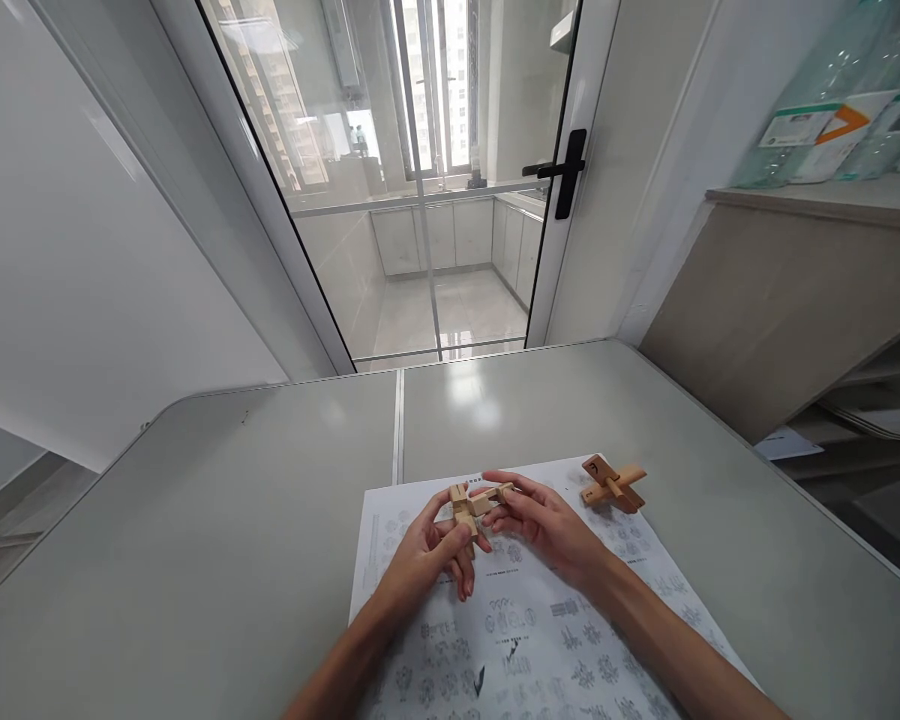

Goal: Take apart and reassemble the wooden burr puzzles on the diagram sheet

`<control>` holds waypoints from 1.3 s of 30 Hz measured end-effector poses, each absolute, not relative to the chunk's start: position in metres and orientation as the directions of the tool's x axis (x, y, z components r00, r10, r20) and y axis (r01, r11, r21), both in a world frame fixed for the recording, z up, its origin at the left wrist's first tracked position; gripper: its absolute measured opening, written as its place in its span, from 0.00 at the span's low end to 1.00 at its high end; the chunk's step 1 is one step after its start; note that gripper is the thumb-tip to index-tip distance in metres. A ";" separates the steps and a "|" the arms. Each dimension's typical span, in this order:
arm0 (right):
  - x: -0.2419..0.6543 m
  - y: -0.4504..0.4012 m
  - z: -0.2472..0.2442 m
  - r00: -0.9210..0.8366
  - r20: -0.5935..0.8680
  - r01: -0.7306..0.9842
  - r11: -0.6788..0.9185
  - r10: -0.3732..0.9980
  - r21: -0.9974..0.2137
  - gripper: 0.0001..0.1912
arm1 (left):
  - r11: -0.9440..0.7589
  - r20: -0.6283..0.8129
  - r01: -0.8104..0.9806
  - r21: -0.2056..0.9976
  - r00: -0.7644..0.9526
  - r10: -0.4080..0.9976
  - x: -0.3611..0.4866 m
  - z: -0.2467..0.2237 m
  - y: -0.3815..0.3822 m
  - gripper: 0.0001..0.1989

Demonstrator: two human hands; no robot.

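Observation:
Over a printed sheet (506, 665), my left hand (426, 552) pinches a pale cluster of notched wooden puzzle pieces (462, 512) between thumb and fingers. From the other side, my right hand (546, 522) grips a small notched wooden puzzle piece (485, 502) at its right end. Its left end meets the cluster; whether the two interlock I cannot tell. Fingers cover parts of both. On the sheet's upper right corner lies a darker set of crossed wooden puzzle pieces (613, 484), apart from my hands. Rows of small diagrams cover the sheet.
The grey table (195, 520) has a pale seam (399, 430) running away from me. Beyond its far edge stands a glass door (450, 270) with a black handle (568, 174). Plastic bottles (832, 130) stand on a shelf unit (787, 290) at the right.

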State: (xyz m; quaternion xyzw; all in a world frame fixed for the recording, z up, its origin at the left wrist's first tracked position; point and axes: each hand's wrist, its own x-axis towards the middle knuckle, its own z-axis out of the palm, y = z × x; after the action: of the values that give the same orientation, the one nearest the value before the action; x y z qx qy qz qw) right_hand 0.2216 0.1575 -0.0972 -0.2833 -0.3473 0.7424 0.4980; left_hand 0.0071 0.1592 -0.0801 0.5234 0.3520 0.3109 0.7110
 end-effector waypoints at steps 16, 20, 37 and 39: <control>0.222 0.160 -0.111 -0.279 -0.049 -0.444 -0.175 0.959 -0.879 0.17 | 0.258 -0.168 -0.092 0.962 0.548 0.819 0.009 -0.082 0.159 0.33; 0.222 0.158 -0.109 -0.319 -0.068 -0.376 -0.192 0.945 -0.907 0.18 | 0.258 -0.181 -0.062 0.964 0.555 0.812 0.009 -0.081 0.159 0.33; 0.213 0.157 -0.106 -0.372 -0.017 -0.389 -0.172 0.928 -0.905 0.17 | 0.256 -0.162 -0.090 0.962 0.568 0.807 0.009 -0.086 0.158 0.38; 0.213 0.157 -0.105 -0.379 -0.019 -0.384 -0.176 0.925 -0.906 0.17 | 0.258 -0.162 -0.093 0.962 0.566 0.809 0.009 -0.086 0.158 0.38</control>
State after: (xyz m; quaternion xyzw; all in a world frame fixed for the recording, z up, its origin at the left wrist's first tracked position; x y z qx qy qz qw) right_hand 0.2131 0.1568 -0.1052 -0.3064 -0.4417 0.7030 0.4656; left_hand 0.0090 0.1578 -0.0859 0.5213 0.3432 0.3153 0.7149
